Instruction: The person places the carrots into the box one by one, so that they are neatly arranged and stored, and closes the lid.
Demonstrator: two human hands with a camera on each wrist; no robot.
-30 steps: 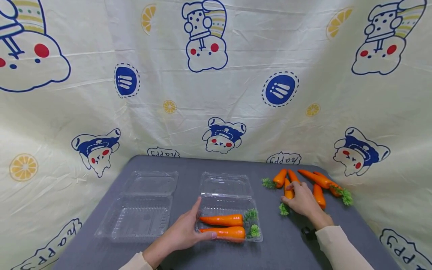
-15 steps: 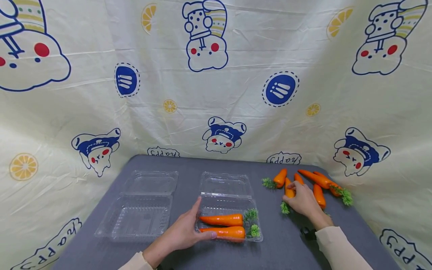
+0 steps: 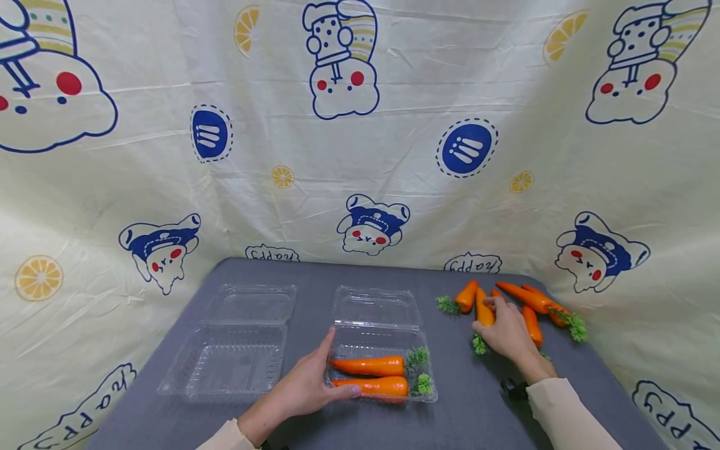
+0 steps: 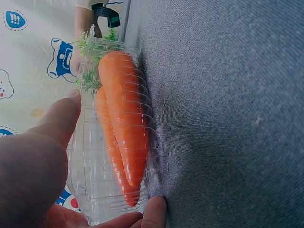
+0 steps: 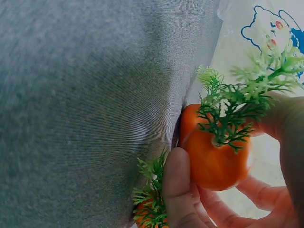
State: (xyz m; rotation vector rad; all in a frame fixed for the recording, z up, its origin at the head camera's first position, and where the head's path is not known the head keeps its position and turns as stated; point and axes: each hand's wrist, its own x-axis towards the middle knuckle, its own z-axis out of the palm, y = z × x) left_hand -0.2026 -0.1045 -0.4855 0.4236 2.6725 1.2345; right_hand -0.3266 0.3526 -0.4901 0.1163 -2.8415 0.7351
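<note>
Carrot (image 3: pixel 484 307), tuft toward the near edge, lies by the worktop's (image 3: pixel 315 294) far right corner, held in the right hand (image 3: pixel 509 334). Right fingers clamped round its thick end; the head view hides much of this grip, but the right wrist view shows digits on both sides, the rounded crown and the leafy tuft (image 5: pixel 225 116). More carrots (image 3: pixel 523 297) close by, toward the right edge.

Left hand (image 3: pixel 306 384): thumb and forefinger spread apart at the near left corner of an open plastic container (image 3: pixel 365 340). Left wrist view adds fingertips (image 4: pixel 155 211) low at its end, by the worktop, and its ribbed wall. Two packed carrots (image 3: pixel 368 365) inside, tips left. Second container (image 3: pixel 236 356), lid open, toward the left edge; head view only.

Writing: "happy" (image 3: pixel 272 253), upside down, on the patterned sheet (image 3: pixel 394 169) beyond the far edge; repeated rightward.
</note>
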